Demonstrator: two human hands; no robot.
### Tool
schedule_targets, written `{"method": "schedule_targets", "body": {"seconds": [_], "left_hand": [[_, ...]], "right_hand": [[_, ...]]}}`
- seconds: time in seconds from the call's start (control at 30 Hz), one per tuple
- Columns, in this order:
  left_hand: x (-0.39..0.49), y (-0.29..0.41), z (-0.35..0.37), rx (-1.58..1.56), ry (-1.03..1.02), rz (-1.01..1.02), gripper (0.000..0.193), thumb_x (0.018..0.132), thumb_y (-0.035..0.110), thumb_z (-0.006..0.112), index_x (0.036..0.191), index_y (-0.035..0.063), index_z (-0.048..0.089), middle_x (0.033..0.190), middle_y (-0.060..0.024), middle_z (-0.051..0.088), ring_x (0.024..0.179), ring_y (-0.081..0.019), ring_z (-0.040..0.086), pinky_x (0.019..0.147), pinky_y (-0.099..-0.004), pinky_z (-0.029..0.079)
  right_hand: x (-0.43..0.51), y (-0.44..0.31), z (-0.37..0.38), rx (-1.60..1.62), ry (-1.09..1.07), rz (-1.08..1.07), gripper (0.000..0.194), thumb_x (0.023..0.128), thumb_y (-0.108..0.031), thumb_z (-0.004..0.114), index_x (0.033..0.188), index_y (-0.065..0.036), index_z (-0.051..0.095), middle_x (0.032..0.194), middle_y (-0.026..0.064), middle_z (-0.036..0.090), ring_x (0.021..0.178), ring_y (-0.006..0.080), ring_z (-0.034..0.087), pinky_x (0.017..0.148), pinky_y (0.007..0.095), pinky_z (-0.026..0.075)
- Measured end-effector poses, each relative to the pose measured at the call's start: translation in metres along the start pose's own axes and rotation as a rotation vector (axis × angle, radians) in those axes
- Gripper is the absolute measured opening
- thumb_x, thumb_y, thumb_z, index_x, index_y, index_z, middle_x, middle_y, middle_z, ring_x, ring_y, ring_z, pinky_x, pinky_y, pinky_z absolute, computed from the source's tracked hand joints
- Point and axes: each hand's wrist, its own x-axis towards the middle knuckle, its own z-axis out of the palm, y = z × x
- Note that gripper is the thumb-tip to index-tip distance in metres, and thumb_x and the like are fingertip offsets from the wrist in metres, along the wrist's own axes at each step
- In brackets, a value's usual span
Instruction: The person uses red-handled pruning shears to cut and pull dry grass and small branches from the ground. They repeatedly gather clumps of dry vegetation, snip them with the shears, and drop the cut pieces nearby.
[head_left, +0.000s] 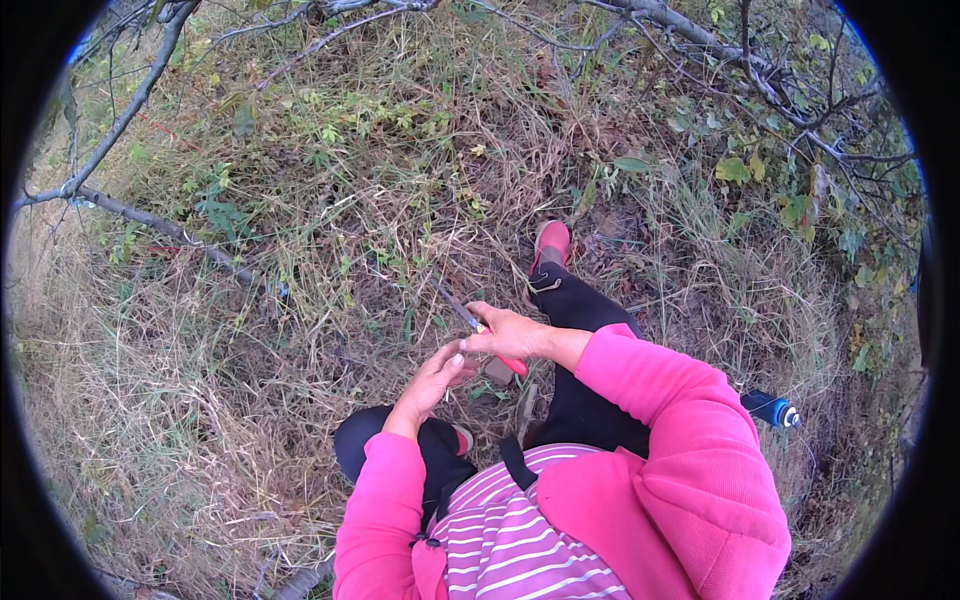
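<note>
My right hand (510, 332) is closed around a hand tool (514, 365) with a red handle and a long, narrow metal blade. The blade points up and to the left, over the grass. My left hand (435, 381) is just to the lower left, its fingertips close to the right thumb or touching it. Its thumb stands apart from the fingers, and I see nothing held in it. Below the handle, a small brownish block (499, 372) lies on the ground between my legs, with a flat strip (527, 412) near it.
Dry grass and low weeds (405, 187) cover the ground. A bare branch (169, 229) crosses the left side. Another branch (697, 34) arches over the upper right. By my right elbow is a dark cylindrical object (772, 409) with a blue and white end. My pink shoe (553, 238) is ahead.
</note>
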Motion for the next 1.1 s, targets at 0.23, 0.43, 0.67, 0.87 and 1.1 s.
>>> {"method": "schedule_targets", "body": {"seconds": [0.23,0.43,0.67,0.87,1.1], "left_hand": [[0.006,0.002,0.018,-0.088,-0.026,0.018,0.098,0.082,0.059,0.067,0.151,0.0088,0.019,0.147,-0.0102,0.036,0.135,-0.0272,0.038,0.104,-0.0479,0.038],[0.014,-0.002,0.031,-0.353,0.039,0.004,0.086,0.085,0.054,0.067,0.145,0.0041,0.031,0.139,-0.0129,0.046,0.126,-0.0273,0.047,0.101,-0.0471,0.041],[0.021,-0.007,0.035,-0.529,0.209,0.075,0.051,0.089,0.041,0.066,0.123,0.0065,0.052,0.109,-0.0064,0.059,0.102,-0.0176,0.057,0.089,-0.0363,0.046],[0.022,-0.004,0.033,-0.691,0.23,0.105,0.045,0.095,0.041,0.056,0.127,0.0101,0.051,0.113,-0.0064,0.06,0.103,-0.0189,0.059,0.091,-0.0364,0.048],[0.016,0.002,0.026,-0.794,0.22,0.151,0.046,0.097,0.048,0.046,0.123,0.0107,0.051,0.116,-0.0116,0.061,0.105,-0.0235,0.062,0.093,-0.0403,0.051]], "right_hand": [[0.004,-0.005,0.017,-0.198,0.049,-0.103,0.094,0.076,-0.035,0.07,0.149,-0.005,0.018,0.088,0.0259,0.067,0.085,0.0438,0.065,0.079,0.0482,0.051],[-0.004,-0.012,0.029,-0.418,0.026,-0.174,0.1,0.073,-0.037,0.072,0.15,-0.006,0.016,0.104,0.0253,0.065,0.095,0.0419,0.064,0.085,0.0469,0.05],[0.003,-0.009,0.029,-0.259,0.001,-0.31,0.099,0.075,-0.034,0.069,0.15,-0.001,0.014,0.128,0.0299,0.05,0.115,0.0402,0.055,0.099,0.0428,0.045],[0.006,-0.007,0.028,0.084,-0.162,-0.229,0.105,0.08,-0.025,0.074,0.152,-0.005,0.001,0.145,0.0291,0.033,0.132,0.0335,0.042,0.109,0.0381,0.035],[0.014,0.0,0.022,0.385,-0.159,-0.192,0.1,0.085,-0.02,0.071,0.152,-0.007,-0.001,0.148,0.0292,0.032,0.136,0.0347,0.039,0.11,0.0434,0.036]]}}
